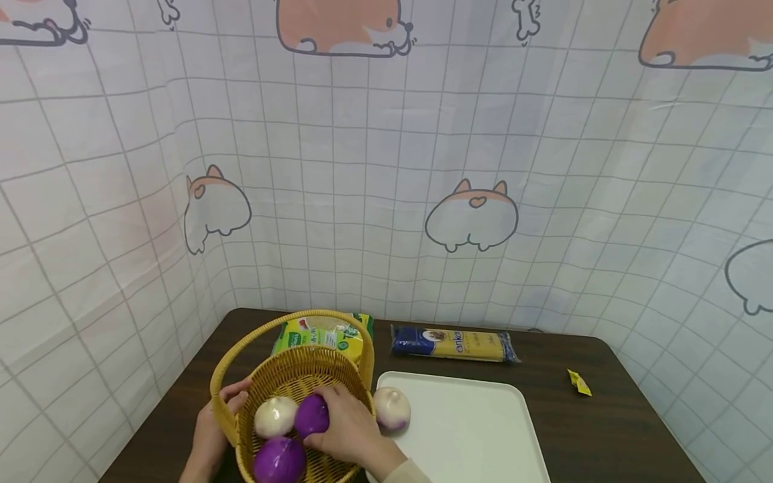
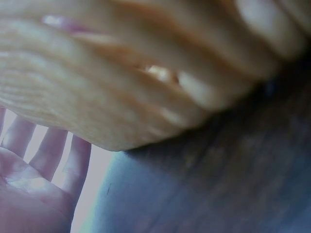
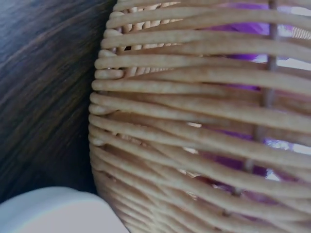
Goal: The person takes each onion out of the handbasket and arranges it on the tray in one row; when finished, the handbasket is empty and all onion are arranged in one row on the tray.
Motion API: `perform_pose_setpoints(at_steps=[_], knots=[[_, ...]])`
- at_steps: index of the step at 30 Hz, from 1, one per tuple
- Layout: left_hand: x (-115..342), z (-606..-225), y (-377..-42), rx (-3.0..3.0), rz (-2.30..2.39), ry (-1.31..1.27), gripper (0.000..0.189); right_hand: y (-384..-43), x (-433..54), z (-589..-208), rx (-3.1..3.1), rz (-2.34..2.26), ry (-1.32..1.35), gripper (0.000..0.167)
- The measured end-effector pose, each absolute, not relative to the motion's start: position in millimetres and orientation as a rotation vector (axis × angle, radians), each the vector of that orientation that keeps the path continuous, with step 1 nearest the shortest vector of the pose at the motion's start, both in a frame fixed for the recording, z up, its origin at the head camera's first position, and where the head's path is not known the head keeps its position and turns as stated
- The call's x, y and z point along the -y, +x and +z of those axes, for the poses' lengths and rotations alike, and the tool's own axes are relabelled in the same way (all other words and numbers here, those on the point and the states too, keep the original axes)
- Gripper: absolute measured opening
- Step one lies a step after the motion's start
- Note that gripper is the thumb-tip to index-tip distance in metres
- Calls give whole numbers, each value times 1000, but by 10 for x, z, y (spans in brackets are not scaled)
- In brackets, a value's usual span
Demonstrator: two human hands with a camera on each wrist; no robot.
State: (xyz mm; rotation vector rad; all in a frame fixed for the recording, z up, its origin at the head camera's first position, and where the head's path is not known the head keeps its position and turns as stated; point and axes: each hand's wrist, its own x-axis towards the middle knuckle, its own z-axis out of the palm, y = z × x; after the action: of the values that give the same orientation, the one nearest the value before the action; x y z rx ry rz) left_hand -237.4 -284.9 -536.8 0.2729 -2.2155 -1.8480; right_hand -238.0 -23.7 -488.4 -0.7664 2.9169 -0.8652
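A yellow wicker basket (image 1: 244, 446) with a tall arched handle stands at the front left of the table. Inside it are a white onion (image 1: 275, 417) and a glossy purple onion (image 1: 280, 460). My right hand (image 1: 349, 424) reaches in over the right rim and grips a second purple onion (image 1: 312, 414) between thumb and fingers. Against the outer left wall, by the handle's base, rests my left hand (image 1: 213, 424); its fingers (image 2: 48, 153) look straight in the left wrist view, their tips hidden behind the basket. Purple shows through the weave (image 3: 194, 87) in the right wrist view.
Right of the basket lies a white tray (image 1: 465, 422), with a white and purple onion (image 1: 392, 409) at its left edge. Behind are a green and yellow bag (image 1: 326, 335) and a blue and yellow pasta packet (image 1: 453, 343). A small yellow wrapper (image 1: 579, 382) lies at right.
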Motion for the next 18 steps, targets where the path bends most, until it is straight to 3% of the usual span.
perform_pose_setpoints(at_steps=[18], knots=[[2858, -5385, -2395, 2221, -1889, 329, 48, -2137, -174, -4864, -2801, -1410, -894, 70]])
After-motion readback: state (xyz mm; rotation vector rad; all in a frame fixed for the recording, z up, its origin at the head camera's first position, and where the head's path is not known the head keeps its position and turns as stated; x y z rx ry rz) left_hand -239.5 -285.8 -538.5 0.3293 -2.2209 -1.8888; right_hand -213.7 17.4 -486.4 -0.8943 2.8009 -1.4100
